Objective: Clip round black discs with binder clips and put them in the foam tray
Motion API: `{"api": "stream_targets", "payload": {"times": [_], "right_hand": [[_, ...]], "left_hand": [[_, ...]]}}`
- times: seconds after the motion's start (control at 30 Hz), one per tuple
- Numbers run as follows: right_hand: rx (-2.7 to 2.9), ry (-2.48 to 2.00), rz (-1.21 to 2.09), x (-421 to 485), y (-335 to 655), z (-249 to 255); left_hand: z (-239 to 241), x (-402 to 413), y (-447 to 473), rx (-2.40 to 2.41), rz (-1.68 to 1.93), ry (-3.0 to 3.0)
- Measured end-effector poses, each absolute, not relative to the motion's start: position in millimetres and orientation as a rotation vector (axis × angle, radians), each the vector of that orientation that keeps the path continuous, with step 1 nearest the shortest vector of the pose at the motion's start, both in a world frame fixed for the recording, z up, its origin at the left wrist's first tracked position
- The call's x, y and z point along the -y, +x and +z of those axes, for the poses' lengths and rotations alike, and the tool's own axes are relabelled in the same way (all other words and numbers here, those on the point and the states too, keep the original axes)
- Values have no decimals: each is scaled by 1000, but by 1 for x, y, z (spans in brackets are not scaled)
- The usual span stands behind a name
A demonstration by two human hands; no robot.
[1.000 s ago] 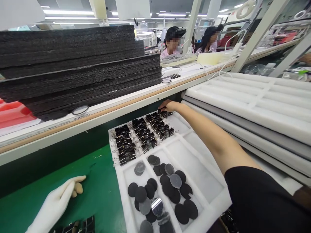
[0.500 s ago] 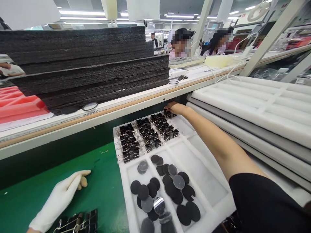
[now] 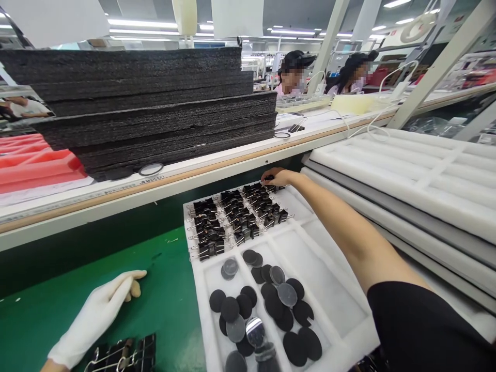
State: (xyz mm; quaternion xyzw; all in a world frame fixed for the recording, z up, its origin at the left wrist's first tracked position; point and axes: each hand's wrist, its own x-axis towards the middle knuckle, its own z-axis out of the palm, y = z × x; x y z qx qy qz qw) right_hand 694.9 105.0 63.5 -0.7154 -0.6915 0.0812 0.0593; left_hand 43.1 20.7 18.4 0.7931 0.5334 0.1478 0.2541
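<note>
My right hand [image 3: 278, 177] is stretched far forward to the back end of a white foam tray [image 3: 336, 305]. Its fingers are pinched on a black binder clip at the far end of the rows of binder clips [image 3: 236, 217]. Nearer compartments of the tray hold several black and mirrored round discs [image 3: 267, 305]. My left hand [image 3: 99, 312], in a white glove with bare fingertips, lies on the green mat [image 3: 163, 310] with fingers stretched out and holds nothing. Just below it lies a black clipped assembly [image 3: 124, 354].
A tall stack of black foam sheets [image 3: 147, 103] stands on the shelf [image 3: 155, 181] above the mat. Stacked white foam trays [image 3: 411, 170] lie to the right. Red trays [image 3: 34, 163] sit at far left. Two people work behind the shelf.
The view has shifted slightly left and down. My right hand stays at the far clips, fingers closing lower onto one. My left hand has barely moved.
</note>
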Motion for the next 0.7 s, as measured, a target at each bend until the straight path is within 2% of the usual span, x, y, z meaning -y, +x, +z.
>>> {"api": "stream_targets", "payload": {"times": [0.23, 0.47, 0.7], "right_hand": [[2039, -2216, 248, -106, 690, 64], [1973, -2072, 363, -95, 694, 53], [1591, -1946, 108, -70, 692, 54]], "left_hand": [[16, -20, 41, -1465, 352, 2095], [16, -19, 44, -1460, 348, 2088], [17, -18, 46, -1420, 387, 2089]]}}
